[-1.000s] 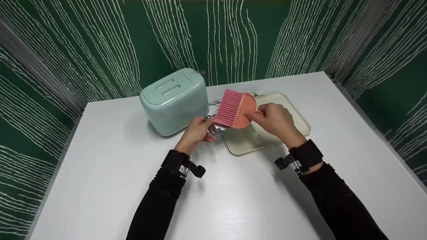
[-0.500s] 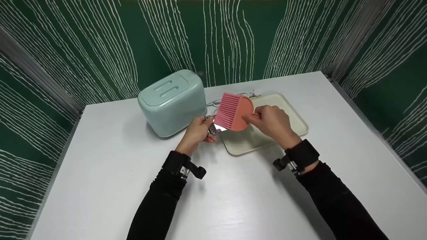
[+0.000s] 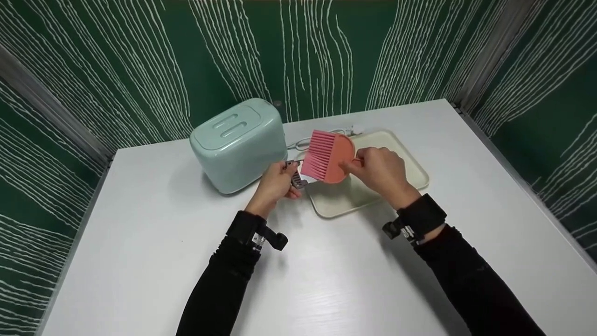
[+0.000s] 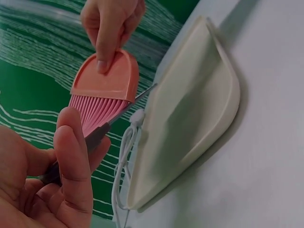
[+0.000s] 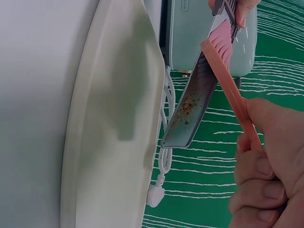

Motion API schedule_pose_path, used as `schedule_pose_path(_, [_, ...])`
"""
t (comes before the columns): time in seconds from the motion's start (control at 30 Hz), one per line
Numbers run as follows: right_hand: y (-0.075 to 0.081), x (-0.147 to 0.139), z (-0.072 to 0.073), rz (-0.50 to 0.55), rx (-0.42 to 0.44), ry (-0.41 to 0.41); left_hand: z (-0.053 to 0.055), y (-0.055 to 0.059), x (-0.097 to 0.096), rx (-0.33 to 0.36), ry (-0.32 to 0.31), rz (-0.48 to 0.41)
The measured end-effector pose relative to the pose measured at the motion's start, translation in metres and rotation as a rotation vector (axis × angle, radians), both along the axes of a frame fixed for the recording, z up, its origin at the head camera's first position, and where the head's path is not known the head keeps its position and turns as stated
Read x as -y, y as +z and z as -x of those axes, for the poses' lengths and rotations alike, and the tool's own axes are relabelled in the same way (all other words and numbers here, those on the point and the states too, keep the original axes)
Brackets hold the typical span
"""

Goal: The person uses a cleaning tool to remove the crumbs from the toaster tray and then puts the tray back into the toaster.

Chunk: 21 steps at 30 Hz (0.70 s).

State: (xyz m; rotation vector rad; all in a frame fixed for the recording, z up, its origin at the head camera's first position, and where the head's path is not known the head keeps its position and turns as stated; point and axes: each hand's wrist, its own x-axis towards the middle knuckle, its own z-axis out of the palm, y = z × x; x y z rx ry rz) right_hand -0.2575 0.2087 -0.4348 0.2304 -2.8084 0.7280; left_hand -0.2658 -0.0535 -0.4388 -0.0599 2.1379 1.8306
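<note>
My left hand (image 3: 275, 183) pinches the grey slotted end of a crumb tray (image 5: 190, 109), a long narrow metal pan. Brown crumbs lie toward its far end in the right wrist view. My right hand (image 3: 382, 170) holds the short handle of an orange brush (image 3: 343, 158) with pink bristles (image 5: 222, 40). Those bristles meet the pan close to the slotted end, and some look bent. Both things are held up in the air, partly over a cream serving tray (image 3: 336, 211). From the head view, the brush hides most of the pan.
A pale green toaster (image 3: 247, 144) stands just left of the hands, close to the left fingers. Its white cord and plug (image 5: 155, 194) lie behind the serving tray. Green walls with white streaks border the white table (image 3: 186, 261) at the back and sides.
The brush has dropped slightly against the crumb tray, with the right hand moving along with it. My left hand keeps its hold nearly still. The head view has drifted a little.
</note>
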Motion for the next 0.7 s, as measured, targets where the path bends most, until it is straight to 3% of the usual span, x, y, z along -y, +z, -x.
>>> schedule_pose_path(0.37, [-0.005, -0.015, 0.000, -0.080, -0.051, -0.018, -0.001, 0.002, 0.001, -0.053, -0.004, 0.022])
schedule_pose_path(0.7, [-0.008, -0.026, 0.003, -0.100, -0.073, -0.027, 0.001, 0.005, 0.002, -0.046, 0.017, 0.057])
